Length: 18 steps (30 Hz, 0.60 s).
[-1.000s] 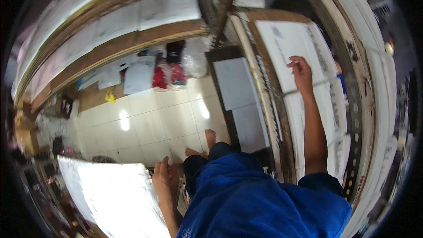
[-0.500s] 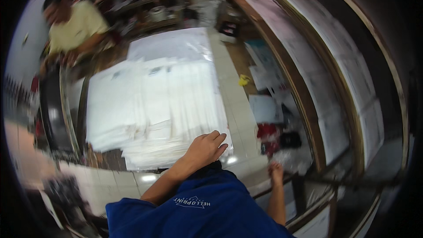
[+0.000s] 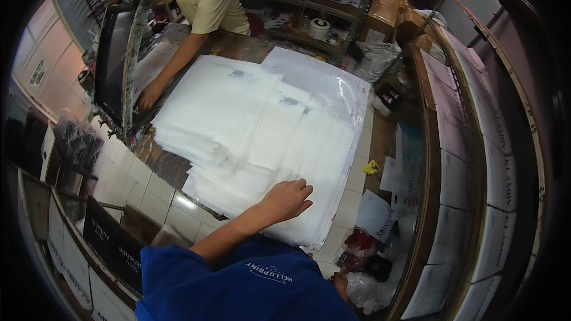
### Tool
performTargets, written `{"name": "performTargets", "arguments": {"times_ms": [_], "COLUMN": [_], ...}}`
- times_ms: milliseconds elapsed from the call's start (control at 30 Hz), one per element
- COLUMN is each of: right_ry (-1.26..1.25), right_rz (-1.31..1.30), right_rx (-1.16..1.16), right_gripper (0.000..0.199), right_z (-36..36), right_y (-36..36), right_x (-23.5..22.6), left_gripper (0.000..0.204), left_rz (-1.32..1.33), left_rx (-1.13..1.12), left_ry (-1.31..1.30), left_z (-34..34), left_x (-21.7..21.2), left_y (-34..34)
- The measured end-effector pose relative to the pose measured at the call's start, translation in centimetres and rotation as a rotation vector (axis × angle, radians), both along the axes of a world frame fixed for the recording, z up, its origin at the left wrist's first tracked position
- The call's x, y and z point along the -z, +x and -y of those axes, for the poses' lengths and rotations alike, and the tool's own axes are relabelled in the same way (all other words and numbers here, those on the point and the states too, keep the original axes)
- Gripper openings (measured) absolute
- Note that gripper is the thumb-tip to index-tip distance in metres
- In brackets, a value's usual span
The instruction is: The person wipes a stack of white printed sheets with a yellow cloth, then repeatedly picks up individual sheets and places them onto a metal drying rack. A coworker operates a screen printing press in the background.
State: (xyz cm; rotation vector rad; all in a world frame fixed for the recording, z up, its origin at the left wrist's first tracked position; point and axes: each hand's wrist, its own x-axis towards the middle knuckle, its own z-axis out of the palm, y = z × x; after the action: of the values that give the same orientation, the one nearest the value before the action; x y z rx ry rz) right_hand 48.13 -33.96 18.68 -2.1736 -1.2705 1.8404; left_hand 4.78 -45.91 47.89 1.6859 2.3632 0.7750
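Thin white sheets, which look like flat plastic bags (image 3: 244, 125), lie in overlapping stacks on the table in front of me. Some bear small grey prints near their far edge. My left hand (image 3: 285, 201) is over the near right part of these stacks, its fingers loosely bent and the thumb side apart from them; nothing shows in it. Whether it touches the top sheet is unclear. Down by my right side hangs my right hand (image 3: 340, 285), small and partly hidden by my blue shirt, beside a clear plastic bundle. Its fingers are hard to make out.
Across the table (image 3: 238, 47) a person in a yellow shirt (image 3: 217, 0) reaches toward a dark framed screen (image 3: 116, 59). Wooden racks (image 3: 425, 202) with printed white panels stand at right. On the floor lie a yellow scrap (image 3: 372, 167) and red and black items (image 3: 360, 241).
My view has turned, so the table sits farther right in it. The person opposite now stretches an arm to the table by the screen. My left hand stays over the sheets.
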Motion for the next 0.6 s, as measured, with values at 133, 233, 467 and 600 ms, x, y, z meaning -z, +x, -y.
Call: {"name": "performTargets", "arguments": {"times_ms": [133,233,467,600], "right_ry": [0.063,0.080,0.074,0.031], "right_rz": [-0.022,-0.019,-0.068,-0.036], "right_rx": [-0.138,-0.173,-0.202,-0.260], "right_gripper": [0.025,0.022,0.020,0.021], "right_z": [-3.4,-5.8,-8.5,-8.2], "right_y": [-0.5,-0.1,1.4,1.2], "right_x": [-0.3,-0.5,1.6,1.6], "left_gripper": [0.030,0.031,0.027,0.028], "left_rz": [-0.004,-0.006,-0.042,-0.057], "left_rx": [-0.067,-0.129,-0.333,-0.442], "left_ry": [0.020,0.021,0.044,0.014], "left_z": [-0.3,-0.2,1.4,2.4], "left_x": [-0.5,-0.7,-1.8,-2.4], "left_y": [0.5,0.8,0.5,-0.8]}}
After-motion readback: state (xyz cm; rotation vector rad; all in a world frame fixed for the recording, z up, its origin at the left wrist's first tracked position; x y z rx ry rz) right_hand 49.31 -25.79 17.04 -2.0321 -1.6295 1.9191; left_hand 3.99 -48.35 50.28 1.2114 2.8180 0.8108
